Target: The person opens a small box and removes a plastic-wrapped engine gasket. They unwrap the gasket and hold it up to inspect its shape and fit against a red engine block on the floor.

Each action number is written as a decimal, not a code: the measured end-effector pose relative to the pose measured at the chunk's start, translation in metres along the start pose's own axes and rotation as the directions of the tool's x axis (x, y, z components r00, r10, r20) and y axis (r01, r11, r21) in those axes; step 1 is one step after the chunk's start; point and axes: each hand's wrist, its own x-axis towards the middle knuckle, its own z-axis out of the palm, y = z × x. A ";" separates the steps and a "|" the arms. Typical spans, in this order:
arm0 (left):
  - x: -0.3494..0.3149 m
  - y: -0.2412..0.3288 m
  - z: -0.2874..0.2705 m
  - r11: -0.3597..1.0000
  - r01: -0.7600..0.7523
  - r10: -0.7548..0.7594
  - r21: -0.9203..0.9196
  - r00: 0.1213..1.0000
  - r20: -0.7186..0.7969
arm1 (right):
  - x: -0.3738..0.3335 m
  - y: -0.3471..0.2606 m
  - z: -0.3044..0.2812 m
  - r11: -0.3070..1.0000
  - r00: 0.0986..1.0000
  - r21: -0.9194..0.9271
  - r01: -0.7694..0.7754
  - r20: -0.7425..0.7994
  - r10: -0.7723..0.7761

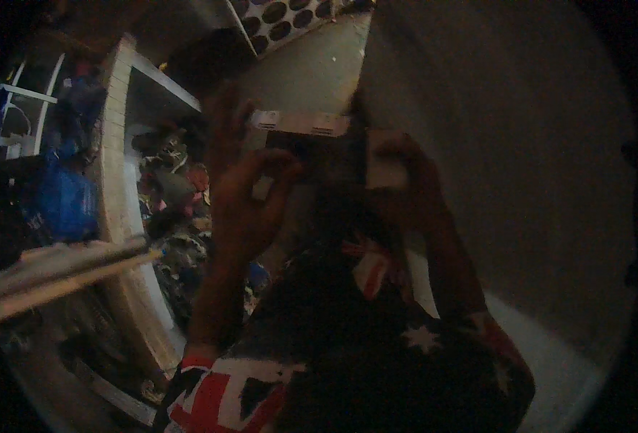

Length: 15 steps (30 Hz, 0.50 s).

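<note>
1. The left hand (250, 195) has its thumb and forefinger bent into a ring, with only a narrow space at the tips; the other fingers rise behind them. The tips are next to the left part of a dark panel (326, 159) – whether they pinch it, one cannot tell in this low light.

2. The right hand (421, 180) holds a pale block (378, 169), its fingers bent over the front and hiding part of it.

3. The pale block is at the right end of the dark panel, on the side of it away from the left hand. Its visible face stands nearly upright and looks a little taller than wide.

4. The dark panel lies between the two hands, its long axis going from left to right. Along its top is a pale strip (301, 123) with printed patches, almost level, the right end slightly lower. Whether panel, strip and block are one thing – this cannot be told.

5. Beyond the grip, above the strip, there is a light surface (304, 79) and a panel with round holes (279, 25).

6. To the left of the grip are a wooden post (113, 137), a mixed heap (178, 173), a blue bag (66, 198) and, lower, wooden boards (66, 278).

7. Below the grip is the person's dark patterned shirt (362, 361).
</note>
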 end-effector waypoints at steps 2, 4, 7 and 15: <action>0.026 -0.015 -0.015 0.994 -0.001 0.009 0.112 0.998 -0.069 | 0.064 0.002 0.014 0.971 0.971 -0.034 0.238 -0.006 -0.239; 0.052 -0.030 -0.021 0.988 0.076 -0.053 0.132 0.983 -0.174 | 0.126 0.003 0.033 0.911 0.911 -0.041 0.411 -0.017 -0.412; 0.098 -0.065 -0.020 0.971 0.138 -0.131 -0.197 0.990 0.048 | 0.194 0.004 0.056 0.852 0.855 -0.083 0.517 0.004 -0.518; 0.236 -0.210 0.000 0.996 -0.052 0.040 0.068 0.985 0.170 | 0.348 0.013 0.105 0.798 0.801 -0.076 0.598 0.071 -0.594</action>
